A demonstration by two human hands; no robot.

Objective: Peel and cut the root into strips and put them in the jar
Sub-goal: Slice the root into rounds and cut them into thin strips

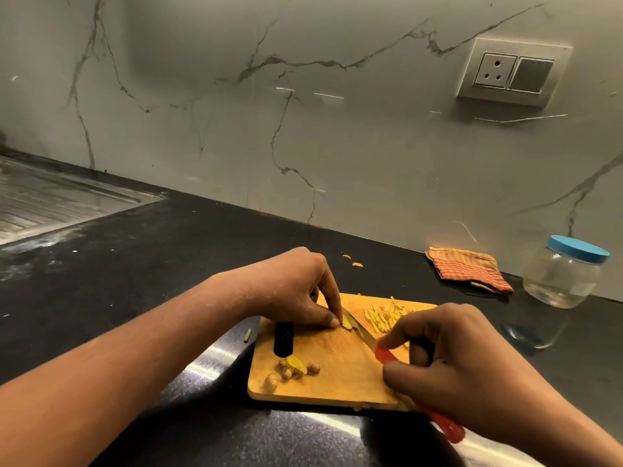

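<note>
Head view, looking down on a glossy black stone counter [168, 264]. At centre, a rectangular wooden cutting board [337, 365] with a dark oblong handle slot near its left edge. Left hand [296, 291] arched over the far left part of the board, fingers curled downward, thumb and fingertips pinching a small yellow-green piece of root [347, 322] flat against the wood. Right hand [448, 352] closed around a red-handled kitchen knife [371, 342], forefinger laid over the top of the handle, red butt protruding below the palm past the near edge of the board; blade angled up and to the left, its tip touching the pinched piece just beside the left fingertips. Pile of pale yellow cut strips [387, 316] on the far right part of the board, beyond the blade, partly hidden by the right hand. Cluster of knobbly brown-skinned root pieces [293, 369], one with a yellow cut face, near the near left corner, below the slot. Clear round plastic jar [563, 274] with blue lid [578, 249] in place, upright at far right, well apart from the board. Folded orange-and-brown striped cloth [468, 269] by the wall, between jar and board. Two small yellow scraps [352, 261] on the counter beyond the board; one thin greenish sliver [247, 335] just left of it. Ribbed stainless-steel drainboard [50, 200] at far left. Grey-veined pale marble wall [303, 129] behind, bearing a white socket-and-switch plate [514, 72] at upper right.
</note>
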